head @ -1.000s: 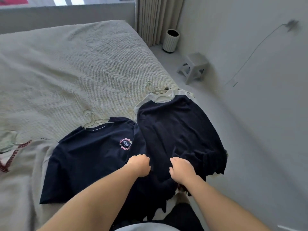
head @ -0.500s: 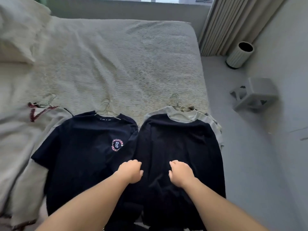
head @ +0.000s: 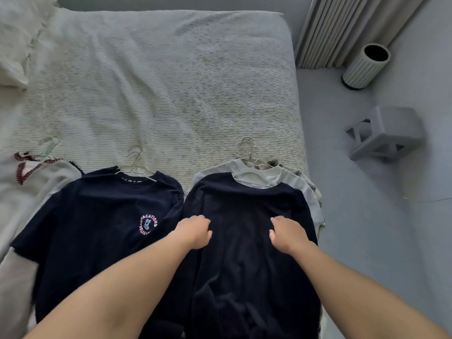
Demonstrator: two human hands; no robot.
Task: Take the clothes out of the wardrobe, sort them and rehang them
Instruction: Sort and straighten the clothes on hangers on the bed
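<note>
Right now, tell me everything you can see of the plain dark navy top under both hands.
The plain navy top lies flat, front up, at the right edge of the bed, with no print visible. It looks like soft, slightly fuzzy knit. It lies on a pale grey top whose collar and wire hanger show above it. Its left side meets the printed navy T-shirt. The left hand and right hand rest on it, fingers curled; its hem is rumpled.
</note>
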